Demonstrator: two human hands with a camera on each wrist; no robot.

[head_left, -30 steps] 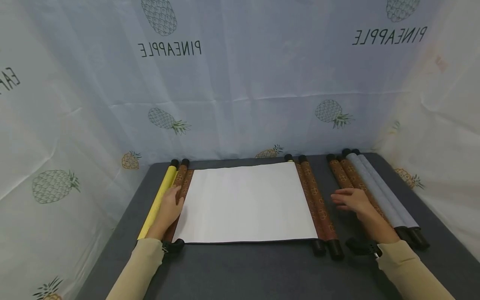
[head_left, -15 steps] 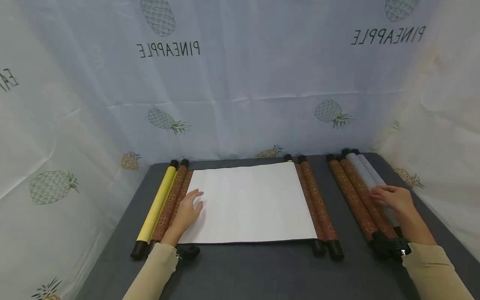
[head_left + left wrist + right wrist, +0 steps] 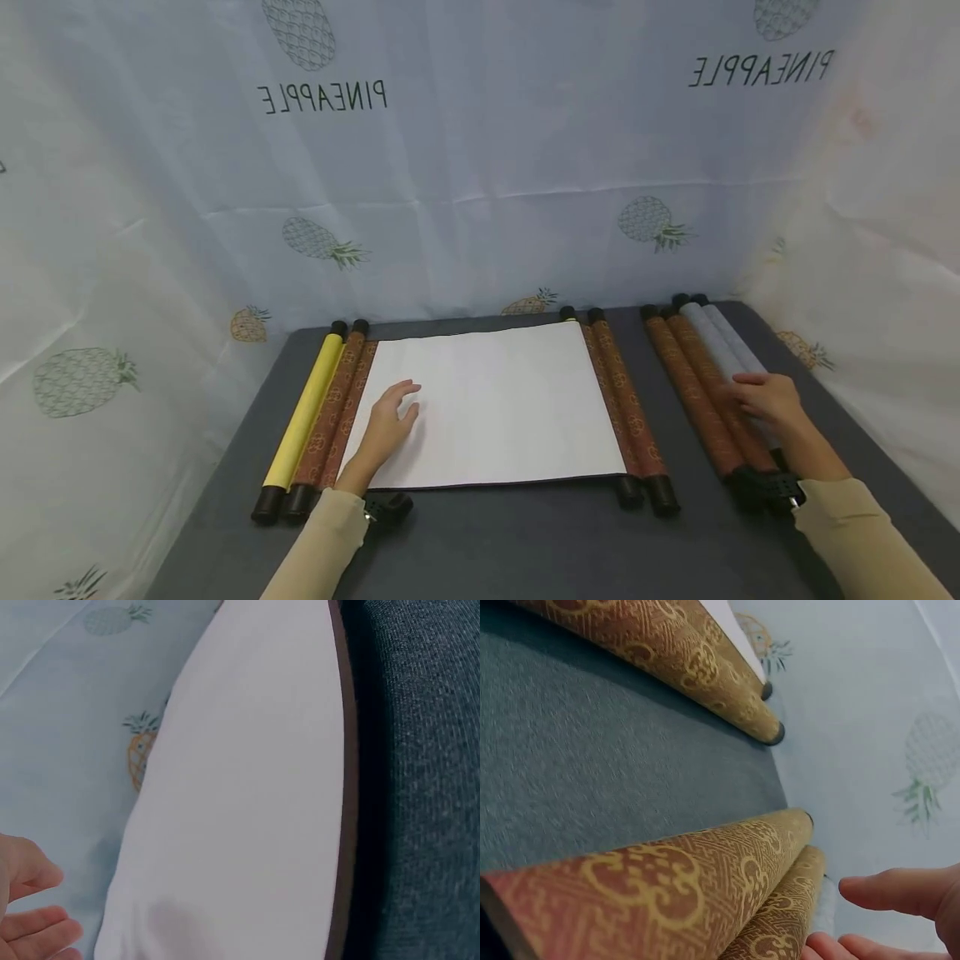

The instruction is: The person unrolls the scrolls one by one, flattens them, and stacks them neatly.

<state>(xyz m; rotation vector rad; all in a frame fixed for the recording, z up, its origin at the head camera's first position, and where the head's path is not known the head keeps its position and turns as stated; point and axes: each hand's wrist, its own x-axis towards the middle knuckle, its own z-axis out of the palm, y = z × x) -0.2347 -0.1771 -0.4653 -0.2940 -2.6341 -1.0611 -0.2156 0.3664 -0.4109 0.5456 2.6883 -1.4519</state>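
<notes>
An unrolled scroll lies across the dark table [image 3: 525, 542], its blank white sheet [image 3: 487, 400] stretched between brown patterned rollers on the left [image 3: 337, 408] and right [image 3: 626, 408]. My left hand [image 3: 390, 421] rests flat on the sheet's left part with the fingers spread; the left wrist view shows its fingertips [image 3: 34, 930] beside the white sheet [image 3: 247, 810]. My right hand [image 3: 761, 398] lies with relaxed fingers on a bundle of rolled scrolls, two brown [image 3: 686, 387] and two grey [image 3: 716, 337]. In the right wrist view its fingers [image 3: 900, 892] hover by the brown rolls [image 3: 675, 892].
A yellow rolled scroll [image 3: 303, 412] lies left of the open scroll. Pineapple-print cloth [image 3: 480, 167] hangs close behind and on both sides of the table. Bare dark tabletop runs along the front edge and between the open scroll and the right bundle.
My left hand has moved right, off the left roller and onto the white sheet. My right hand has moved right, from beside the open scroll's roller onto the rolled bundle.
</notes>
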